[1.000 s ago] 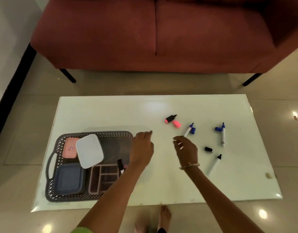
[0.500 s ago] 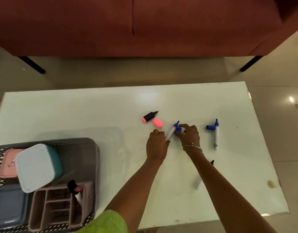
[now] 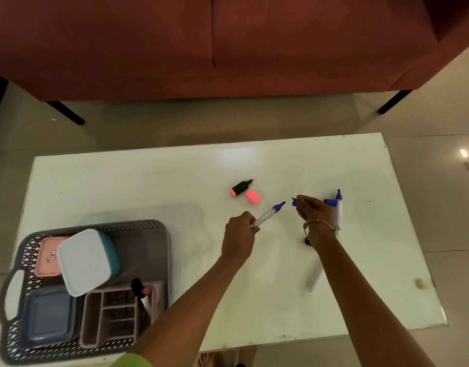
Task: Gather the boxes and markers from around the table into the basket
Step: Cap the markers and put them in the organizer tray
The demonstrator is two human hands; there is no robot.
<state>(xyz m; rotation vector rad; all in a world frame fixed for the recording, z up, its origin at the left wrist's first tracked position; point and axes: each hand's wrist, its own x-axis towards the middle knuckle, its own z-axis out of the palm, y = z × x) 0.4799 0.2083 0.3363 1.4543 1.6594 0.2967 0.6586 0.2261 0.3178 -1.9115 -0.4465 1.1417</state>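
The left hand (image 3: pixel 238 235) grips a white marker (image 3: pixel 268 214) above the table (image 3: pixel 122 181), its uncapped blue tip aimed toward two o'clock. The right hand (image 3: pixel 314 211) pinches its blue cap (image 3: pixel 295 202). The basket (image 3: pixel 159 250) sits at eight o'clock.

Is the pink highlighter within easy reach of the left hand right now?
Probably not freely: the highlighter lies unobstructed just beyond the left hand, but that hand is closed around a blue marker.
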